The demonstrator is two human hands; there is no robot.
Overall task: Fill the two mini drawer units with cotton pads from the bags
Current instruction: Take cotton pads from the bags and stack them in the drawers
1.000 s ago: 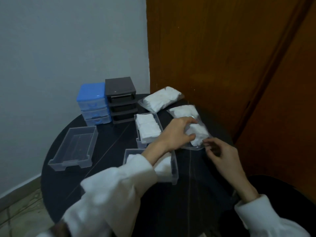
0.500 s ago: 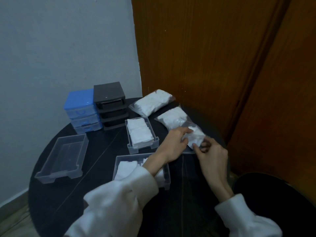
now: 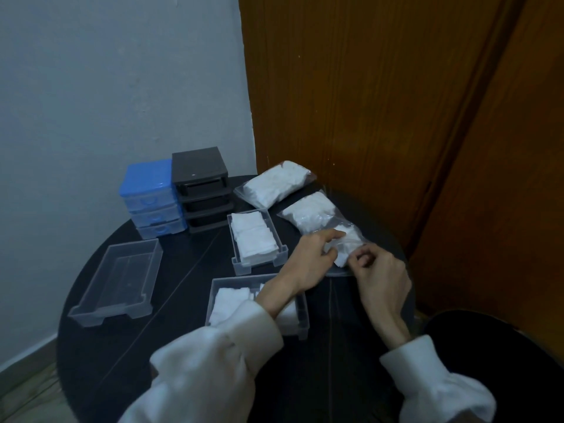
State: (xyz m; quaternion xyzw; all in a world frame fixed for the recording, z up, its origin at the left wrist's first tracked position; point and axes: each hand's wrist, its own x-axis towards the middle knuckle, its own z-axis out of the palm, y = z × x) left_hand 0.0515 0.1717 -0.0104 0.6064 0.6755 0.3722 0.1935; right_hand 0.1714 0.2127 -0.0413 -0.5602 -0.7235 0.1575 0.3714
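Drawing cotton pads (image 3: 346, 244) from the bag (image 3: 317, 216) beside the full drawer (image 3: 254, 239), the left hand (image 3: 311, 261) pinches pads and the right hand (image 3: 380, 276) grips the bag's mouth, with one drawer (image 3: 117, 277) left of it empty, another (image 3: 227, 303) below it half filled.

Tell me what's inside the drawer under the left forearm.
White cotton pads lie in that clear drawer. The left sleeve and wrist cover its right half, so how full it is stays hidden.
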